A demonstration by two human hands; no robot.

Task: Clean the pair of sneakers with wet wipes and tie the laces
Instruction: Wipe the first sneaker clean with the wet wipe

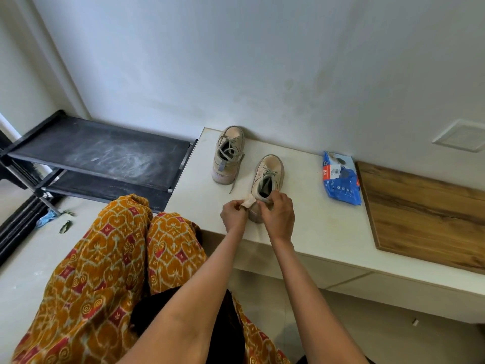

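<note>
A single head-worn wide-angle camera looks forward and steeply down from above the seated person's lap. The forearms run up from the bottom edge to the low white bench [301, 232] at mid-frame. The far wall [236, 61] fills the upper half, its lines bowing toward the edges.
</note>
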